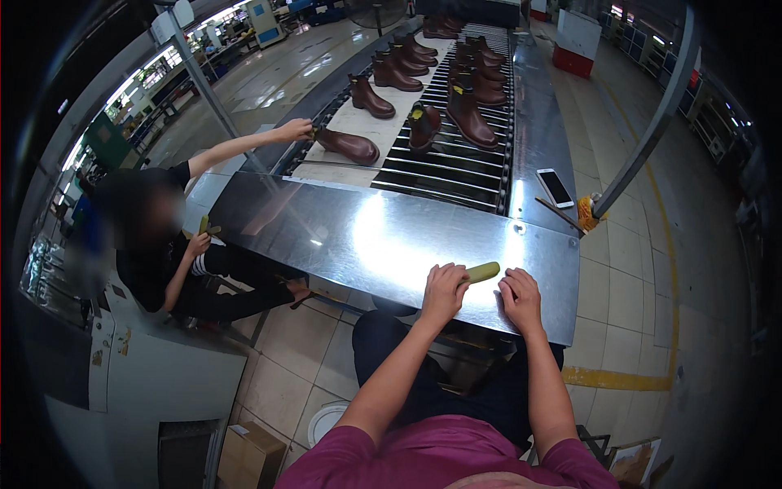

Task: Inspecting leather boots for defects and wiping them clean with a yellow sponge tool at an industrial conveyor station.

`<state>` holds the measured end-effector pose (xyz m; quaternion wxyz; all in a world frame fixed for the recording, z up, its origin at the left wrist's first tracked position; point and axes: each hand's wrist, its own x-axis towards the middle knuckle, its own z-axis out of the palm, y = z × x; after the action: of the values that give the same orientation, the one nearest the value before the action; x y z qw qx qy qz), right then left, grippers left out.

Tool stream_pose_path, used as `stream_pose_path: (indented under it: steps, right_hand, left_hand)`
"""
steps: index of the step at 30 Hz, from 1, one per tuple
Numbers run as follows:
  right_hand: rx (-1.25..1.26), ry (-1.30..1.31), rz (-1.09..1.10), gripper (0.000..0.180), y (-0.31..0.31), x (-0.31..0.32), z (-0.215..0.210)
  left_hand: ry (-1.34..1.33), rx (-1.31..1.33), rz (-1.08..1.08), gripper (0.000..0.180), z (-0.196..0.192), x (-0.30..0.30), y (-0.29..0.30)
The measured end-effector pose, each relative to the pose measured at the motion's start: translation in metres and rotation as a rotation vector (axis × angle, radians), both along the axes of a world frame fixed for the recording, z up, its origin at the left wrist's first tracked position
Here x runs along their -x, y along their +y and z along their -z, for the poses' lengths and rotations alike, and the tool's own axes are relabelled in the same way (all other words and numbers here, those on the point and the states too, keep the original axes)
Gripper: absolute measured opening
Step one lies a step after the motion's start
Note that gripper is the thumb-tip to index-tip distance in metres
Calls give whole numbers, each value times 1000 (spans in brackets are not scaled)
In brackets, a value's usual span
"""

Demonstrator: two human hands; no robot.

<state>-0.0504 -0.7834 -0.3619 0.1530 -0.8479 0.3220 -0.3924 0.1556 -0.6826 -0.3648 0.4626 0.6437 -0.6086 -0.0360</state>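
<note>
My left hand rests on the steel tabletop near its front edge, closed on one end of an olive-green oblong piece with a rounded tip. The piece points to the right, towards my other hand. My right hand lies on the table just beyond that tip, apart from it. Its fingers are loosely bent and nothing shows in them. Past the steel top, brown ankle boots stand on a roller conveyor; the nearest upright ones are a boot and another turned towards me.
On the left a seated co-worker reaches one hand to a boot lying on its side; their other hand holds green pieces. A white phone lies on the right ledge, near a thin stick and a metal post.
</note>
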Motion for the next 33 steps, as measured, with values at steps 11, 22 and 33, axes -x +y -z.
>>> stream_pose_path:
  steps: [11,22,33]
  right_hand:
    - [-21,9,11,13,2,0,-1]
    - [2,-40,26,14,-5,3,9]
    - [-26,-59,24,16,-12,-8,5]
  left_hand:
    - [0,-98,-60,35,3,2,2]
    - [517,188,-80,23,-118,0,14]
    - [-291,861,111,55,-356,0,126]
